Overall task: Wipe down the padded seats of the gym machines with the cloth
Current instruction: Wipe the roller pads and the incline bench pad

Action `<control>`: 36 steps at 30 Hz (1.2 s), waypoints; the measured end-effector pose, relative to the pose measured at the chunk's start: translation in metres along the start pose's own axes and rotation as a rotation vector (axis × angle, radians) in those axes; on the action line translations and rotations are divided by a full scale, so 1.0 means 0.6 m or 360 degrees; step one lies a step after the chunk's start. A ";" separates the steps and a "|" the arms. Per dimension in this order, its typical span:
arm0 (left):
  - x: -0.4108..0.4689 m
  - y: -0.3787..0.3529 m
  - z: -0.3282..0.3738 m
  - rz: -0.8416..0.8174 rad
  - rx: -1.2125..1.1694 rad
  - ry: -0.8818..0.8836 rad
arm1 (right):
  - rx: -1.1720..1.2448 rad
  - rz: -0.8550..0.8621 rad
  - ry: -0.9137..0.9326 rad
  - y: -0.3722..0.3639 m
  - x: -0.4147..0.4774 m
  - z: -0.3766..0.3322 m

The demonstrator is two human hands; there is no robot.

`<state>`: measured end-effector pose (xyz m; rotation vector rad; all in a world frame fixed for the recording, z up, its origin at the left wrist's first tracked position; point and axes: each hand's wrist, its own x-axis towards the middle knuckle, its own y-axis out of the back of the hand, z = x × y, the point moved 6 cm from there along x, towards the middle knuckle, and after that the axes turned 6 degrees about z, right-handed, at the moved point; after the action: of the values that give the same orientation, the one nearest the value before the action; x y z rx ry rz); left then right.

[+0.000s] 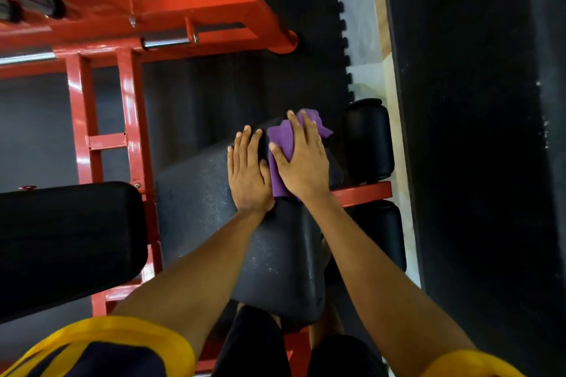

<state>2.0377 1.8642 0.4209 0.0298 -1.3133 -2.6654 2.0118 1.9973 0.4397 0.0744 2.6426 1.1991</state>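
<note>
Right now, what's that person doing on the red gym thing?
A person is wiping a black padded seat on a red-framed gym machine. The right hand presses a purple cloth flat onto the far end of the seat. The left hand rests flat on the seat just beside it, fingers straight. Two black roller pads sit off to the right.

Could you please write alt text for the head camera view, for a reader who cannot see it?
A person's right hand presses a purple cloth onto a black padded seat, left hand flat beside it, red machine frame alongside.
</note>
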 end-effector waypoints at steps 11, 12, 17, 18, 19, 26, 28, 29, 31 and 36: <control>0.000 0.007 0.009 0.0046 -0.0007 0.0011 | 0.0498 -0.0036 -0.0667 0.022 0.092 0.013; 0.000 0.005 0.004 0.0042 -0.0006 0.0003 | 0.0367 0.0060 -0.0402 0.027 0.084 -0.009; 0.001 -0.001 0.003 0.0019 0.0046 0.0004 | -0.0054 -0.0071 0.0360 0.018 0.096 -0.038; 0.000 0.002 0.005 0.0024 0.0029 0.0016 | -0.0044 -0.0173 0.0291 0.017 0.107 -0.033; 0.001 0.004 0.008 0.0026 0.0021 0.0025 | -0.0001 -0.0271 0.0173 0.015 0.120 -0.025; 0.002 0.011 0.013 0.0023 0.0018 0.0048 | 0.0145 -0.0748 -0.0302 0.010 0.159 -0.019; 0.000 0.010 0.010 0.0039 0.0012 0.0042 | 0.0017 -0.0522 0.0048 0.016 0.140 -0.032; 0.002 0.008 0.009 0.0044 0.0010 0.0042 | 0.0016 -0.0385 0.0232 0.020 0.126 -0.036; 0.002 0.005 0.007 0.0039 0.0020 0.0035 | 0.0160 -0.0198 0.0362 0.011 0.103 -0.019; 0.002 0.009 0.011 0.0031 0.0058 0.0056 | 0.1111 -0.0204 -0.0753 -0.012 0.089 0.056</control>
<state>2.0367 1.8660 0.4294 0.0677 -1.3446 -2.6122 1.9681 2.0253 0.4026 0.2652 2.4447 0.1417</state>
